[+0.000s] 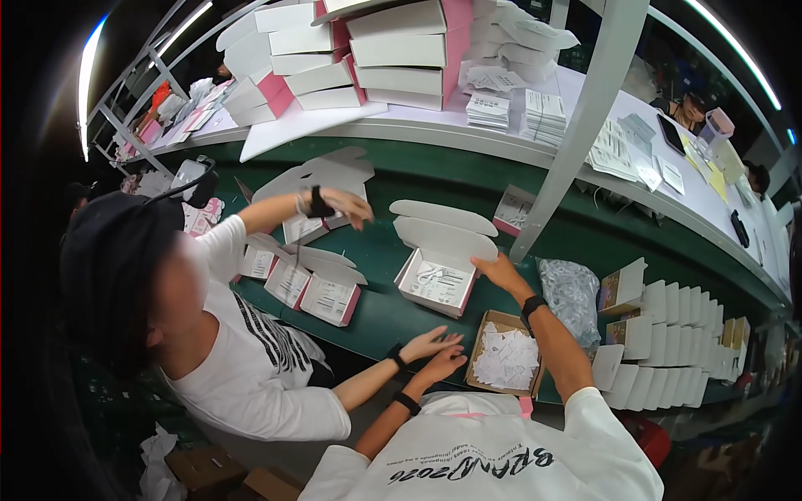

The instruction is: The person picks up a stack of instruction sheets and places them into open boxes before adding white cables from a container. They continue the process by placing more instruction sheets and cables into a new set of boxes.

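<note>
Right grip clamped on right side of white box. Left grip apart, empty, at near edge of tabletop.

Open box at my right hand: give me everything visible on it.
The box looks like cardboard: white inside, pinkish along its lower outer edges. It sits upright on the green table, slightly turned, its lid raised at the far side, with a folded round-cornered flap on top. Inside lie a printed sheet and a pale looped item, too small to identify. The right hand holds its right edge, by the lid.
</note>
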### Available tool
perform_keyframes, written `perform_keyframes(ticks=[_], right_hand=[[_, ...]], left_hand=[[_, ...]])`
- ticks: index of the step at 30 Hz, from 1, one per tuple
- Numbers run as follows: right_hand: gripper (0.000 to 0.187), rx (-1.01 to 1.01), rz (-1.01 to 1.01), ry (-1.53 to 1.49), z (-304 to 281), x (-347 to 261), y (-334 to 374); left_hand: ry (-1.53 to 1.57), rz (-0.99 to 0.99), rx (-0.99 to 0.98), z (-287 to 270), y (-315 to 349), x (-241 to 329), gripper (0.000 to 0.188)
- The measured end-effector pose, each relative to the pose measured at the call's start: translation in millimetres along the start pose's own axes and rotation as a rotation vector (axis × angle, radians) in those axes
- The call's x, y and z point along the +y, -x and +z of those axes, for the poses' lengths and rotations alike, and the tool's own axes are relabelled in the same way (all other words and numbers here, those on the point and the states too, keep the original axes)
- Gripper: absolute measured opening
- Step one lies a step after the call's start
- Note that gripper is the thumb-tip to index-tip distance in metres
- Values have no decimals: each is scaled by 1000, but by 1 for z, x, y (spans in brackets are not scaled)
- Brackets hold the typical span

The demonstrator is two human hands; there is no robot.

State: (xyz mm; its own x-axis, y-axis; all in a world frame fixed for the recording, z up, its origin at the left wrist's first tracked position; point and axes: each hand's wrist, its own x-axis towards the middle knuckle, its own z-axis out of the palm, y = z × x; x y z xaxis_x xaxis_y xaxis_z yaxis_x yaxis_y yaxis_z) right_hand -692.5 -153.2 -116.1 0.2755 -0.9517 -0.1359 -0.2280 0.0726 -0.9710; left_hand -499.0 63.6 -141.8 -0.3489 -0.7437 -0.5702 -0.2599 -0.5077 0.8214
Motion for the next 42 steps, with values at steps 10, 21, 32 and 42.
perform_keyframes(ticks=[10,21,32,42], right_hand=[[47,462,115,311,15,-14,-27],[40,920,202,418,-31,21,-180],[46,562,-53,297,-4,34,-54],[22,781,340,461,-91,82,238]], left_hand=[[486,-63,345,-28,-64,24,60],[500,-76,279,-71,-77,31,40],[42,-160,147,-47,-69,0,57],[-595,-153,-135,32,-90,3,51]])
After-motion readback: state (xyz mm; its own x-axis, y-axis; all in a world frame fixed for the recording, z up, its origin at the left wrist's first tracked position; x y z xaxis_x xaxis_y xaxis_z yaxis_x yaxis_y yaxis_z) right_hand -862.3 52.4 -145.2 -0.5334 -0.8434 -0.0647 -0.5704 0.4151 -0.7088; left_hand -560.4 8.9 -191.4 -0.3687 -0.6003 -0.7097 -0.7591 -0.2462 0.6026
